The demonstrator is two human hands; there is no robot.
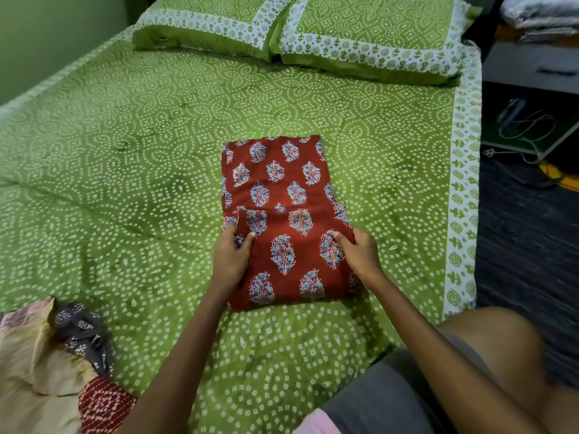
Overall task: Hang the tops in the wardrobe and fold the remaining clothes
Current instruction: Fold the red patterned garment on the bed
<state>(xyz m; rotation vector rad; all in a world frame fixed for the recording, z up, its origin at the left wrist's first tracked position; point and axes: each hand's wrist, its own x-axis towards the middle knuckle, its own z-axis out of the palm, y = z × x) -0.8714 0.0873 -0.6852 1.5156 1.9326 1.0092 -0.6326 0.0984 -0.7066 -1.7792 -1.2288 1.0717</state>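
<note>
Where the bed's middle lies, nearer its right edge than its left, your rust-red cotton garment printed with blue floral motifs [275, 214] sits folded into a long rectangle on the green bedspread dotted with white rings [125, 170]. Your left hand [230, 256] pinches the left side of the raised near flap, thumb on top of the cloth. Your right hand [357, 255] clamps the flap's right side, fingers curled under the fold. Both hands hold the same flap, set apart across its width. Two green pillows with white patterned borders [300, 36] lie along the head edge. A heap of cream, grey and red printed clothes [50, 364] rests at the near left corner.
</note>
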